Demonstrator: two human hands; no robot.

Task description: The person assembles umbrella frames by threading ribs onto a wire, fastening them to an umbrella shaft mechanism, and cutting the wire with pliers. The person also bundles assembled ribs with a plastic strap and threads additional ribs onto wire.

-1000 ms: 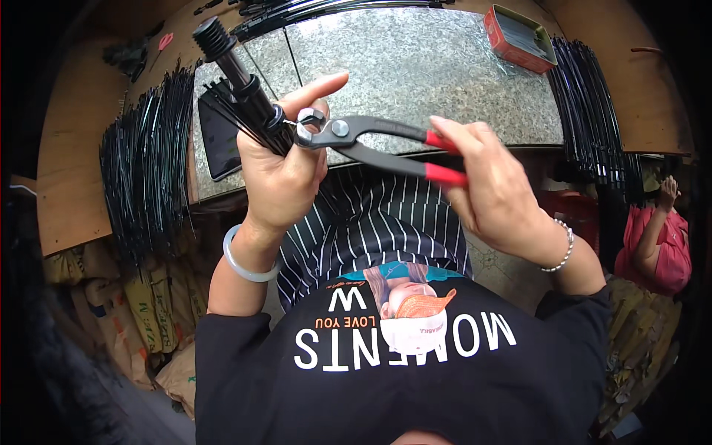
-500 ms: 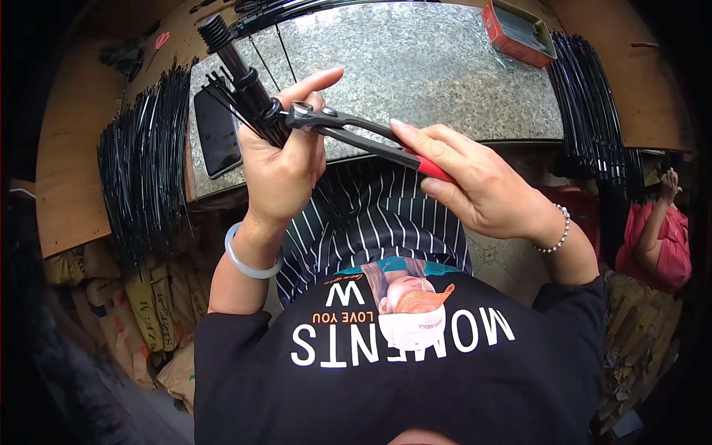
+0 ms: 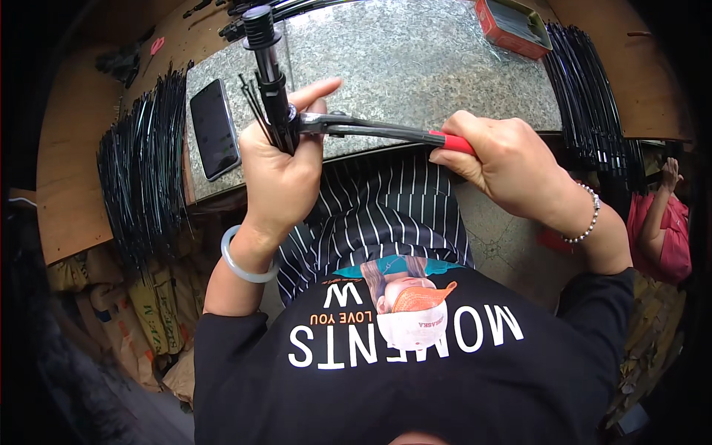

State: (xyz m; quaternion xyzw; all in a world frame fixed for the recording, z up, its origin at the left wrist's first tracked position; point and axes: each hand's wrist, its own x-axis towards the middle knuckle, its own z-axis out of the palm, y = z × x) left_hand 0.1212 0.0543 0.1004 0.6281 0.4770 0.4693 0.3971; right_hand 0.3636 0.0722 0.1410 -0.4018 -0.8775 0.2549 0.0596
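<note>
My left hand (image 3: 283, 174) is closed round a black umbrella frame (image 3: 273, 93), just above the table's near edge. The shaft stands nearly upright, its ridged end on top, and several thin ribs stick out beside it. In my right hand (image 3: 508, 159) is a pair of pincers (image 3: 382, 131) with red grips, its handles pressed together. The metal jaws touch the frame at the joint next to my left thumb; what they bite on is too small to make out. My left index finger points out to the right behind the frame.
A phone (image 3: 215, 130) lies on the speckled stone tabletop (image 3: 400, 59). Bundles of black umbrella ribs (image 3: 141, 163) hang at the left, with more ribs (image 3: 589, 96) at the right. A red box (image 3: 513, 30) stands far right. Another person's arm (image 3: 656, 215) shows at the right.
The umbrella frame has turned from leaning left to nearly upright. My right hand has moved right and closed tighter, bringing the pincers' handles together and nearly level.
</note>
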